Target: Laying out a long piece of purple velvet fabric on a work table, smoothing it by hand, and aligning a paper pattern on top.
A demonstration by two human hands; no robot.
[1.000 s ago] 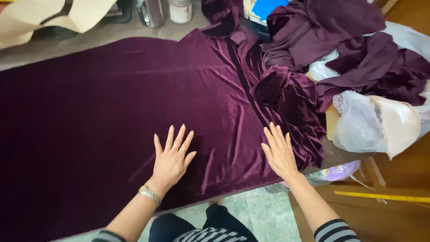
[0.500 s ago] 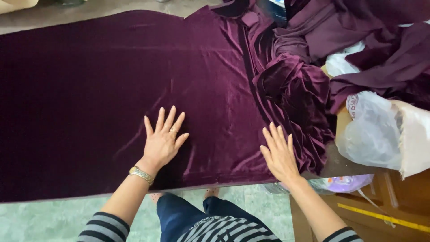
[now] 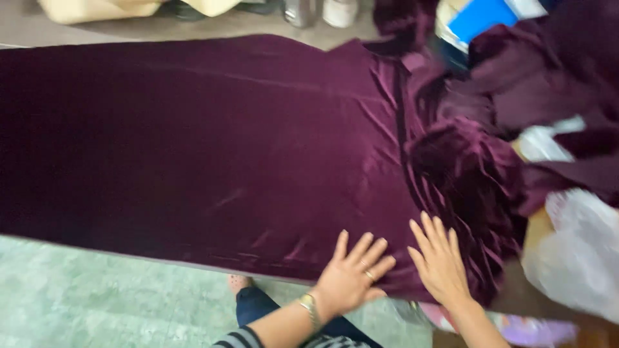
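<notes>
I have both hands flat on the purple velvet cloth [image 3: 213,148], which lies spread across the work table with its near edge running along the table's front. My left hand [image 3: 351,274] rests palm down near that edge, fingers splayed wide, gripping nothing; a ring sits on one finger and a metal watch [image 3: 311,308] on the wrist. My right hand [image 3: 442,261] lies just beside it, palm down and fingers spread, also closed on nothing, touching the cloth where the flat part meets the bunched folds [image 3: 471,174].

To smooth well here, I judge that I should keep the palms flat, press evenly, and stroke outward from the small creases near the left hand. Pinching would likely mark the pile. The heaped folds on the right could drag the flat area out of line, so I would ease the slack rather than pull.

A white plastic bag [image 3: 580,258] sits at the right edge; its contents cannot be made out. A blue item [image 3: 480,16] lies at the top right among more purple cloth.
</notes>
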